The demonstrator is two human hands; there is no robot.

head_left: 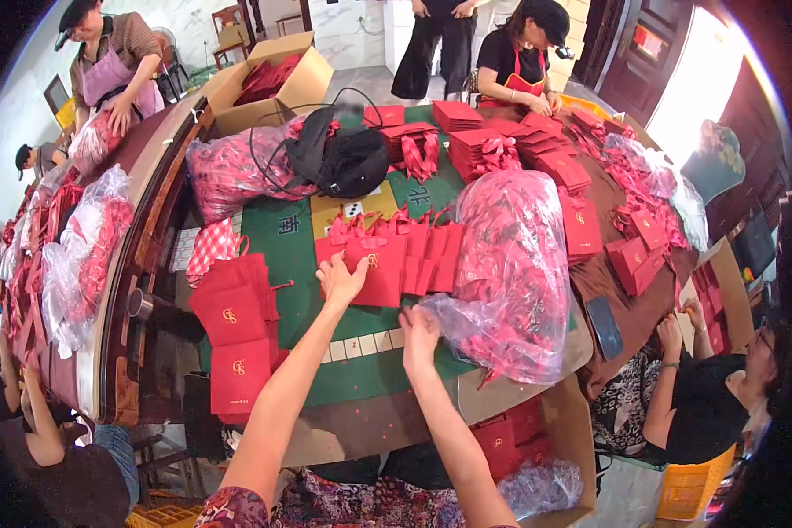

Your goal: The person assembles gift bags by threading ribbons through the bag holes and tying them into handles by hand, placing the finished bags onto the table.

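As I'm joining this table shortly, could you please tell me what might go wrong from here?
A stack of red gift bags seems to overhang the green table, so it might slide off. The right hand is close to the clear plastic bag, whose loose film could snag it.

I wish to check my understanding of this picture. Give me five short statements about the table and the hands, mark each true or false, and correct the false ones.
1. The left hand is at a red gift bag. True.
2. A smartphone lies to the right of the large clear plastic bag. True.
3. That plastic bag is empty. False: it is filled with red contents.
4. The right hand holds the smartphone. False: the right hand is beside the plastic bag's loose end.
5. White tiles lie between the left forearm and the right hand. True.
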